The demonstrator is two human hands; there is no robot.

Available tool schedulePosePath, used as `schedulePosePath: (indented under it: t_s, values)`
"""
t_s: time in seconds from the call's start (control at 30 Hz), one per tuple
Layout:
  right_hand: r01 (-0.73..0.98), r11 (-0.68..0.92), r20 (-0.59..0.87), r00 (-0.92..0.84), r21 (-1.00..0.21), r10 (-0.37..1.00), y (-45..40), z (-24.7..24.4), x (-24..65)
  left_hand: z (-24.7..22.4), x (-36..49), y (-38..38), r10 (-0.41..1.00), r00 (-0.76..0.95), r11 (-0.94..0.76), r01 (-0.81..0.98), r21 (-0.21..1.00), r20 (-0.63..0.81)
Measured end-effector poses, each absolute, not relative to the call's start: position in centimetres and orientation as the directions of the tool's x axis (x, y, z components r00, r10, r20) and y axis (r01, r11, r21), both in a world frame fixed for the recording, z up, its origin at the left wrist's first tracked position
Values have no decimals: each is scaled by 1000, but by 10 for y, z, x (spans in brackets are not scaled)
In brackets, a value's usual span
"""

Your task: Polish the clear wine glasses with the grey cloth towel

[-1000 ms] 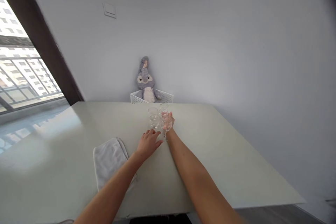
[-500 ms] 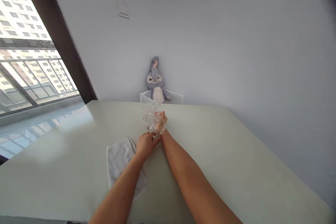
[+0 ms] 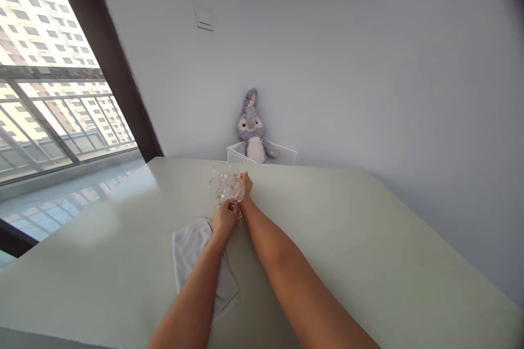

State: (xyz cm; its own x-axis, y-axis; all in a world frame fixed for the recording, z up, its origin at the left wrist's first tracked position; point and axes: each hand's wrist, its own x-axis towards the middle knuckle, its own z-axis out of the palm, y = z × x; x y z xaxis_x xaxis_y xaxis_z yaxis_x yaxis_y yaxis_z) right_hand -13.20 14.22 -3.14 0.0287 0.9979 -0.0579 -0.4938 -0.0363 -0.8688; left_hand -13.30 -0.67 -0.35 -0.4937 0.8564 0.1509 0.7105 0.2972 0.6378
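Several clear stemmed glasses stand close together on the pale table. My left hand is closed at the nearest glass, with its fingers around the stem. Behind that glass, my right hand reaches in from the right side of the group; its fingers are partly hidden by the glassware, and what they hold cannot be made out. A folded grey-white cloth lies on the table, partly under my left forearm.
At the table's far edge, a white perforated basket holds a grey plush rabbit against the wall. A dark-framed window is on the left, and a switch is on the wall.
My left hand's fingers have closed in at the nearest glass. The glasses and both hands sit a little further left, while the view has shifted so that the background appears further right.
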Motion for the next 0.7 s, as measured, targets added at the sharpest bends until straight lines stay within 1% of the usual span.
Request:
schedulePosePath:
  t_s: [0.23, 0.33, 0.43, 0.57, 0.63, 0.7]
  values:
    - [-511, -83, -76, -35, -856, 997, 137, -27, -148, -5, -142, -5, 815, -561, 322, 646, 692, 146]
    - [-510, -58, -57, -17, -858, 998, 133, -24, -136, -6, -141, -5, 810, -569, 309, 619, 722, 141]
    - [-478, 13, -36, 94, -878, 995, 129, -19, -106, -7, -140, -5, 775, -615, 314, 577, 754, 148]
    - [-399, 158, 34, 301, -903, 953, 119, 1, -57, -6, -136, -9, 653, -728, 313, 510, 802, 209]
    - [-372, 219, 90, 333, -902, 938, 105, 15, -40, -3, -134, -13, 584, -774, 286, 478, 830, 245]
    - [-340, 282, 177, 307, -897, 935, 84, 28, -31, 0, -132, -17, 519, -810, 248, 447, 860, 272]
